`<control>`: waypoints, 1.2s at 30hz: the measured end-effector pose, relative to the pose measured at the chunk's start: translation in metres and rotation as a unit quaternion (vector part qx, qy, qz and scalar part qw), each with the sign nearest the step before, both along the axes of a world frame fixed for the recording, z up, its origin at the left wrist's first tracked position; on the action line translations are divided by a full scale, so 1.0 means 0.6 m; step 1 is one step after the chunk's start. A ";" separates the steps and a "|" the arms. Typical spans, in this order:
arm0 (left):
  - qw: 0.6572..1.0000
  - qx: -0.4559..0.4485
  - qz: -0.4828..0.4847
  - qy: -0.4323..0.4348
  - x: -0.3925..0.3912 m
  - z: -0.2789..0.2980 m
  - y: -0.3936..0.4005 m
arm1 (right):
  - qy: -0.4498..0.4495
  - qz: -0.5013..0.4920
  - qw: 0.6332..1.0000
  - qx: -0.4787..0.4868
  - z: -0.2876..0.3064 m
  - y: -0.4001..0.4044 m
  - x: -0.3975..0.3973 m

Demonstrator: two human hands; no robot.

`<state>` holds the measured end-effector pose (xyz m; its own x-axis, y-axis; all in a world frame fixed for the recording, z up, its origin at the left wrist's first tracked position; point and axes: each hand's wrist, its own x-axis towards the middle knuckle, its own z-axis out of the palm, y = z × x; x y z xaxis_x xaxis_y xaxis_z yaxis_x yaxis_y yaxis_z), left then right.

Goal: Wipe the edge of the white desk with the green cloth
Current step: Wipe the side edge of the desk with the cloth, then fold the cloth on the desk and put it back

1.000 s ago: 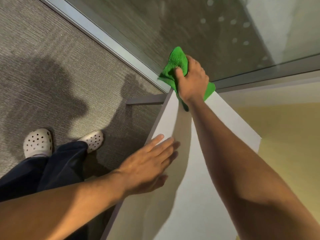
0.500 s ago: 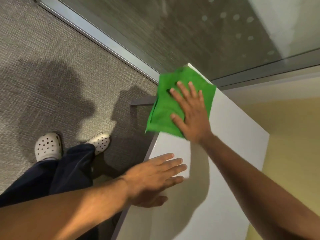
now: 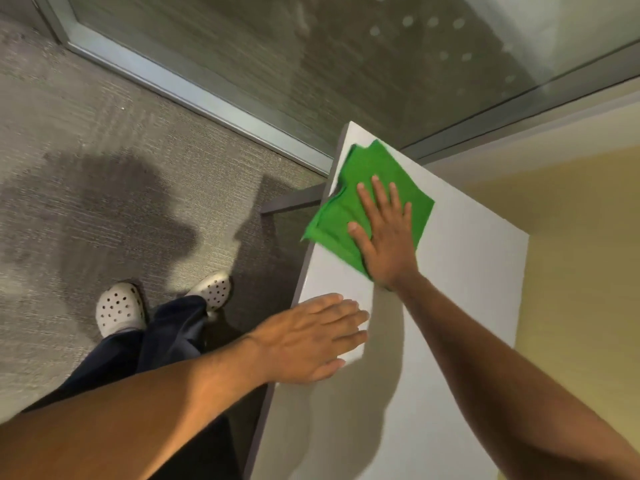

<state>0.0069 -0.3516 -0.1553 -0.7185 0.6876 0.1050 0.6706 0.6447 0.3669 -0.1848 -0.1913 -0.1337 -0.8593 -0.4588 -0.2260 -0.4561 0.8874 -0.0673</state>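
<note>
**Flat palm presses green cloth at the bench's far left edge**

The right hand [image 3: 384, 233] lies palm-down on the green cloth [image 3: 367, 202], its fingers [image 3: 379, 194] straight and slightly spread, gripping nothing and only pressing the fabric against the white bench [image 3: 460, 271]. The cloth sits opened out near the far corner of the bench, along the left edge. Its near-left corner overhangs that edge, and a small fold shows where the fabric crosses it. The far tip of the cloth stops short of the bench's far corner, where bare white surface shows.

The left hand [image 3: 311, 337] is flat on the same left edge, nearer to the person, with its fingers extended and close together, and it holds nothing. It is apart from the cloth, with a strip of bare bench between the two hands.

Left of the bench, grey carpet [image 3: 104, 140] carries the person's shadow. Two white perforated clogs [image 3: 119, 308] and dark trouser legs [image 3: 166, 337] stand on it beside the bench's edge. A metal-framed glass partition [image 3: 242, 46] runs beyond the far corner.
</note>
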 end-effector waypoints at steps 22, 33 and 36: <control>0.763 0.231 0.446 -0.407 -0.169 0.089 -0.117 | -0.008 -0.141 0.980 -0.137 0.082 -0.067 0.207; 0.566 0.303 0.443 -0.626 -0.172 0.113 -0.140 | -0.071 -0.330 0.909 -0.245 0.098 -0.159 0.230; 0.563 0.306 0.404 -0.653 -0.167 0.117 -0.134 | -0.062 -0.311 0.922 -0.221 0.101 -0.144 0.237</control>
<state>-0.0935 -0.4318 -0.0853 -0.5092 0.2025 -0.8365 -0.8504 0.0311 0.5252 -0.0425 -0.2774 -0.0733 -0.9673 0.0433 -0.2499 0.1677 0.8484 -0.5020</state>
